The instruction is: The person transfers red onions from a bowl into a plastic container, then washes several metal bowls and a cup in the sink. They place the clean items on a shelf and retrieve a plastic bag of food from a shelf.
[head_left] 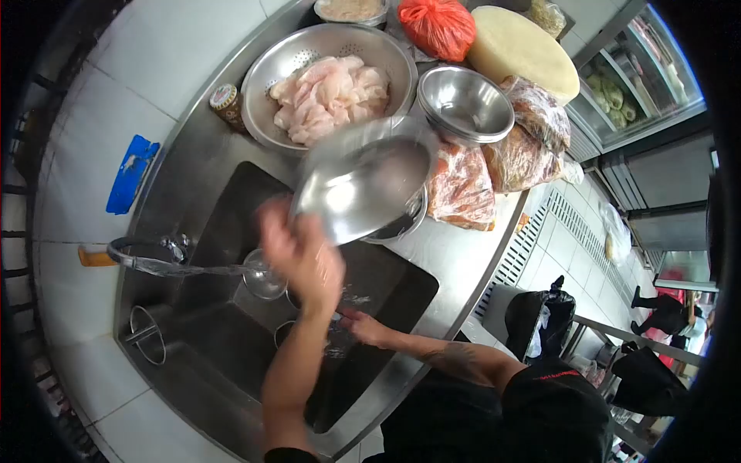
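Observation:
My left hand grips the rim of a steel bowl, tilted and blurred by motion, over the sink's edge. Lower down, my right hand is closed inside the sink, its fingers around something too small to make out. Water runs from the curved faucet onto a small round metal item in the sink. Behind the tilted bowl stands a perforated steel colander with pale raw meat pieces in it.
Stacked steel bowls, plastic-wrapped meat, a red plastic bag and a thick round cutting board crowd the counter. A small can stands by the wall. A black-lined bin is on the floor at right.

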The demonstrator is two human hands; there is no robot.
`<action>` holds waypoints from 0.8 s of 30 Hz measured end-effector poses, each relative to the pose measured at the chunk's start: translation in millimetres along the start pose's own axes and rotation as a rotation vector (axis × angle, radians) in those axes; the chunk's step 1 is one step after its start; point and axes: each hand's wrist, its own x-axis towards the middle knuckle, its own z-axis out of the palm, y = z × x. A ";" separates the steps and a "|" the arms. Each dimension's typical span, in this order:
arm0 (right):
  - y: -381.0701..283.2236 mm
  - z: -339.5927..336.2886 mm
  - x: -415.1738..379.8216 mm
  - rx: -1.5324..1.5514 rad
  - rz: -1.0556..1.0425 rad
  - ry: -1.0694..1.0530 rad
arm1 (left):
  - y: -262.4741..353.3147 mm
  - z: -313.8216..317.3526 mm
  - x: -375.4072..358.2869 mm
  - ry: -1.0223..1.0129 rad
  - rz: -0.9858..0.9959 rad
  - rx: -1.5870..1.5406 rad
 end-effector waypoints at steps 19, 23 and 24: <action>4.3 -1.8 2.3 -0.195 -0.132 0.002 | -288.7 -365.8 -17.5 0.313 -0.320 1.450; 16.3 -2.9 9.6 -0.167 -0.104 -0.005 | -436.1 -479.0 -62.1 -0.211 -0.634 1.827; 20.7 -1.5 10.7 -0.156 -0.050 -0.027 | -437.9 -474.7 -65.1 -0.243 -0.754 1.792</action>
